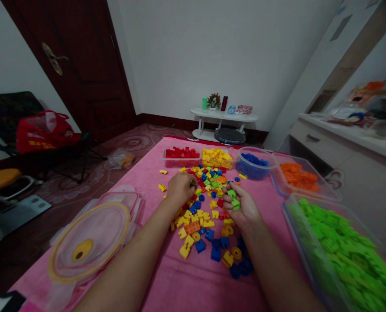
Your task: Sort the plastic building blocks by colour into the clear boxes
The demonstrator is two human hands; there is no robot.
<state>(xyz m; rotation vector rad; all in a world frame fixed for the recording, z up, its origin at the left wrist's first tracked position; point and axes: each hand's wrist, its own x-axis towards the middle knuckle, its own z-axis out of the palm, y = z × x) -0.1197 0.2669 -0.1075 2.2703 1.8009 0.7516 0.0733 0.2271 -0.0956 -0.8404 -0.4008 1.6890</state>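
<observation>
Loose toy building blocks [196, 215] in yellow, blue, red, orange and green lie spread over the pink cloth. My left hand [180, 188] reaches into the far left part of this pile, back of the hand up, with fingers closed; a bit of green shows at the fingertips, partly hidden. To the right of the pile, my right hand [247, 208] is turned palm up. Its curled fingers hold several green building blocks [234, 203].
Sorted blocks fill a red box [182, 163], a yellow box [216, 158], a round blue tub [253, 167], an orange box [298, 177] and a large green box [338, 251]. Clear lids [89, 242] lie stacked at left. A low white table [223, 115] stands beyond.
</observation>
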